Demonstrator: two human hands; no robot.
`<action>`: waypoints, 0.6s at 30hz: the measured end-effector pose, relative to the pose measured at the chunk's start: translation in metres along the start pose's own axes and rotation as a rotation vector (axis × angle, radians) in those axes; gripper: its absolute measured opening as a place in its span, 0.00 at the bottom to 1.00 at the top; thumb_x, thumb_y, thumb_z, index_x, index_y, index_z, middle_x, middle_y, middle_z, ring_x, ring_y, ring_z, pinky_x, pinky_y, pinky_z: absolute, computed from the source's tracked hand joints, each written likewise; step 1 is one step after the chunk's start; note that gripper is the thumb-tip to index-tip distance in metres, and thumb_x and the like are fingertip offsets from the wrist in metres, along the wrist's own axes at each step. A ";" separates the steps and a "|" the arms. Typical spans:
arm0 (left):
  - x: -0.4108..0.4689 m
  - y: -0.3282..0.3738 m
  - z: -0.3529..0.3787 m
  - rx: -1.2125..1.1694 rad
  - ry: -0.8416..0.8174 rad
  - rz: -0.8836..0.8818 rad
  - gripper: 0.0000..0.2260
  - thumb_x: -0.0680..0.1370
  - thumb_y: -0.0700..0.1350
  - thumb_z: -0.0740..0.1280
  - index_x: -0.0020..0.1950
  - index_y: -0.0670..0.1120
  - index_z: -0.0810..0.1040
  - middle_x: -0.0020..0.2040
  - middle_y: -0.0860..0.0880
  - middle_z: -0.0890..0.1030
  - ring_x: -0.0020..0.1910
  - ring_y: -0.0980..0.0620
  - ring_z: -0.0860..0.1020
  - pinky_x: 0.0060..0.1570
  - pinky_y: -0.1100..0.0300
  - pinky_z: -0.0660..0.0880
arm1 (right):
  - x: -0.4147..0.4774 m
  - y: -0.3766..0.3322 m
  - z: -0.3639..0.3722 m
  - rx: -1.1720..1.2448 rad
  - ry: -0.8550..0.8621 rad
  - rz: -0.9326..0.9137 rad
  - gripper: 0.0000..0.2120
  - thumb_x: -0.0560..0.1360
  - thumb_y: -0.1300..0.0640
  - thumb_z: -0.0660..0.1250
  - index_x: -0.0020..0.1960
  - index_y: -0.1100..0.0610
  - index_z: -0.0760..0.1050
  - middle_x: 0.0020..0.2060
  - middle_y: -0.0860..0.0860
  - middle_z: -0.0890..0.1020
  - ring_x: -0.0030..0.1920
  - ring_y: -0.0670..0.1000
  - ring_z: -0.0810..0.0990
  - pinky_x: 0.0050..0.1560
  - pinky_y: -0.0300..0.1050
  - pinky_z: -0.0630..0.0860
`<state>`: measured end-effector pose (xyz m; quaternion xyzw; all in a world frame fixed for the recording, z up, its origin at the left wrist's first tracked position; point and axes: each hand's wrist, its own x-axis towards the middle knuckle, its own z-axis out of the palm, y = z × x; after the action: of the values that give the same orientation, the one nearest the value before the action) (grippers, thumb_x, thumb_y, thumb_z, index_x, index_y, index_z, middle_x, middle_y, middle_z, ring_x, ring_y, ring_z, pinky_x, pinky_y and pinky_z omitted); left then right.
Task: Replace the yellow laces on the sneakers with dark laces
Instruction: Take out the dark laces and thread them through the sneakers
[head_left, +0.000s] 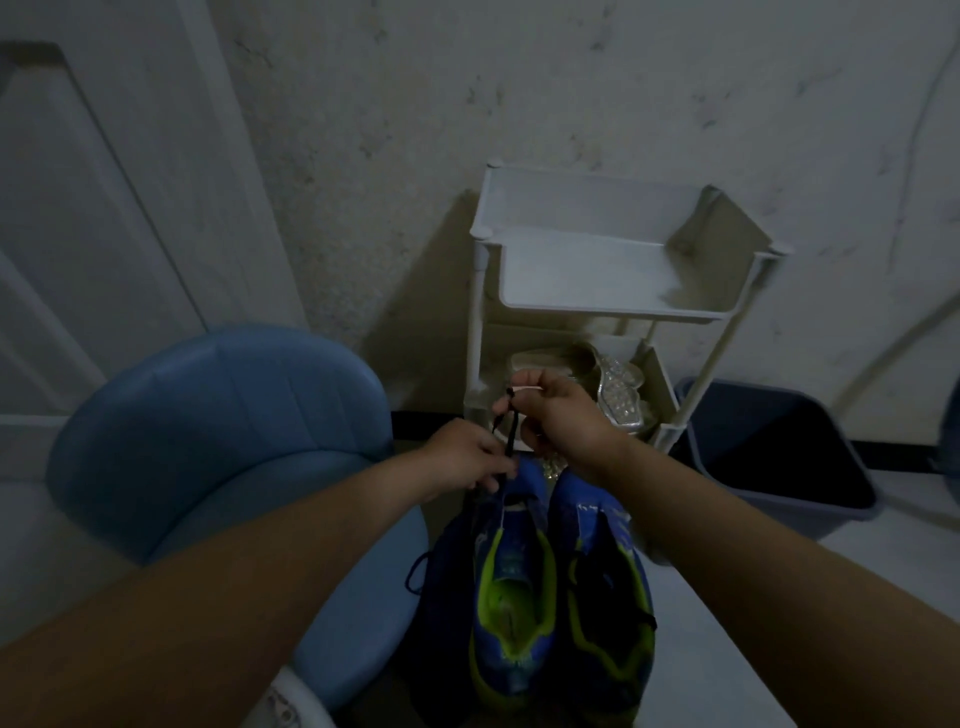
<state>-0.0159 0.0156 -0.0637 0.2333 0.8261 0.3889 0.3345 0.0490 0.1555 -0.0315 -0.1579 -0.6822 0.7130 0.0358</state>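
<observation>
Sneakers (608, 525): a blue pair with yellow-green lining is seen low in the middle of the view, side by side and touching, between the chair and the rack, toes pointed toward the rack; what they rest on cannot be told in the dim light.
Wall (519, 78): pale and stained, seen behind everything.
Door (104, 208): white and panelled, set at the left.
Chair (208, 426): blue and padded, placed just beside the sneakers, on the left-hand side.
Rack (597, 270): white, with tiered shelves, stood against the wall beyond the toes.
Bin (779, 457): dark and rectangular, placed on the floor beside the rack.
Sandal (618, 389): clear and beaded, kept on a lower shelf of the rack.
Right hand (558, 410): raised above the toes; its fingers are curled, and the pale tip of the dark lace is pinched between them.
Left hand (462, 457): held at the toe end of the sneaker nearer the chair; the same lace is pinched in its fingers.
Dark lace (511, 436): stretched from the right hand down to the left hand; a loose loop of it is seen lower down, beside that sneaker.
</observation>
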 end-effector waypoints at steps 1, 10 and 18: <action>-0.001 0.003 0.000 -0.017 0.025 0.013 0.07 0.76 0.45 0.71 0.44 0.42 0.85 0.36 0.50 0.84 0.33 0.56 0.80 0.28 0.67 0.69 | 0.000 0.001 -0.001 -0.019 0.018 0.005 0.09 0.80 0.66 0.59 0.59 0.59 0.70 0.45 0.55 0.84 0.21 0.48 0.68 0.22 0.37 0.62; -0.004 0.018 -0.009 -0.283 0.275 0.115 0.07 0.78 0.45 0.69 0.45 0.43 0.84 0.36 0.47 0.84 0.29 0.55 0.78 0.33 0.67 0.74 | -0.002 0.015 -0.002 -0.296 -0.008 0.136 0.25 0.79 0.57 0.65 0.74 0.54 0.62 0.50 0.54 0.82 0.23 0.49 0.74 0.24 0.40 0.69; -0.013 0.038 -0.021 -0.431 0.417 0.144 0.04 0.76 0.44 0.71 0.45 0.46 0.85 0.44 0.49 0.85 0.30 0.57 0.77 0.26 0.68 0.69 | -0.005 0.018 0.004 -0.436 -0.079 0.078 0.05 0.74 0.63 0.71 0.49 0.60 0.78 0.32 0.52 0.81 0.23 0.46 0.74 0.22 0.37 0.69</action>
<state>-0.0177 0.0195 -0.0185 0.1300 0.7567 0.6175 0.1709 0.0556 0.1489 -0.0483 -0.1601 -0.8145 0.5551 -0.0532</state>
